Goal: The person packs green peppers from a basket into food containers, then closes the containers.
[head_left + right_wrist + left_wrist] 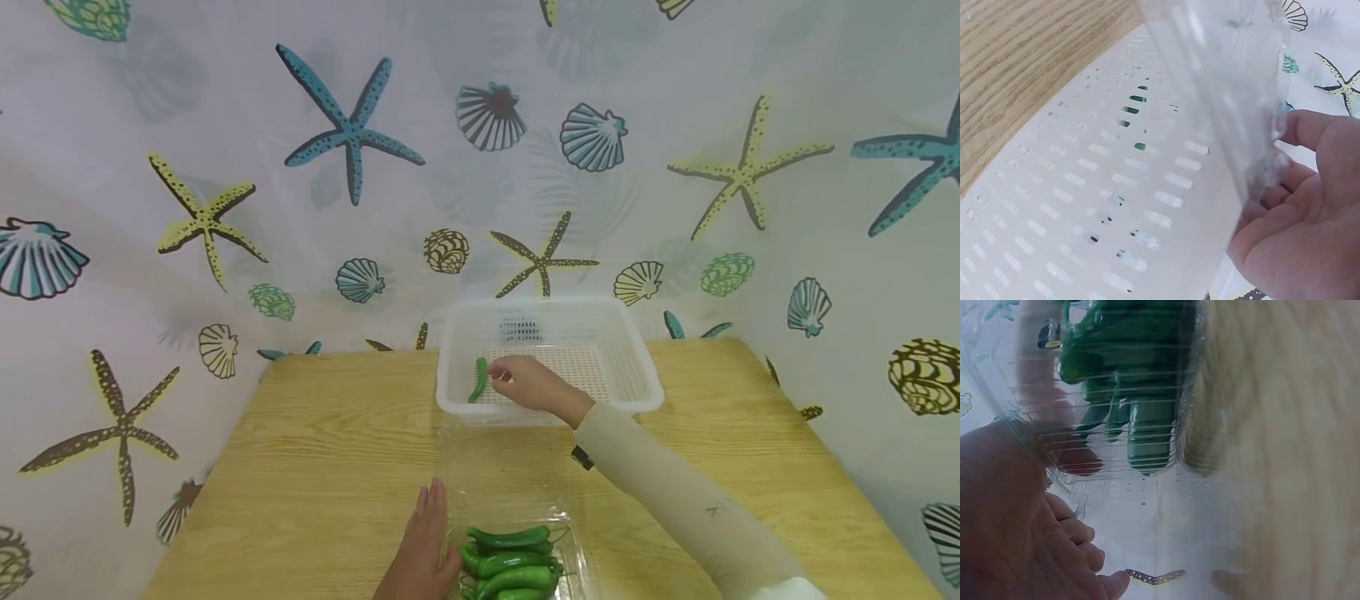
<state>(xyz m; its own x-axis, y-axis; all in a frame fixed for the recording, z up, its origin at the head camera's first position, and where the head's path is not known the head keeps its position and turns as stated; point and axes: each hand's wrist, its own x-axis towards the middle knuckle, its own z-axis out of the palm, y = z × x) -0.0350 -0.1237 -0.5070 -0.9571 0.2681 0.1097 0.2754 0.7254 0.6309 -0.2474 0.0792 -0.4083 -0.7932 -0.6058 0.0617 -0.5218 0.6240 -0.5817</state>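
Observation:
My left hand lies along the left side of a clear plastic box, fingers stretched forward and thumb at the rim. In the left wrist view the thumb shows through the ribbed plastic. Several green peppers lie in the box. My right hand is over the white basket, fingers loosely bent, with nothing seen between them. Just left of its fingertips, one green pepper lies in the basket. In the right wrist view, clear plastic hides part of the right hand.
The clear lid lies open between the box and the basket. Under them is a wood-grain table. A curtain printed with starfish and shells hangs behind the basket and along both sides.

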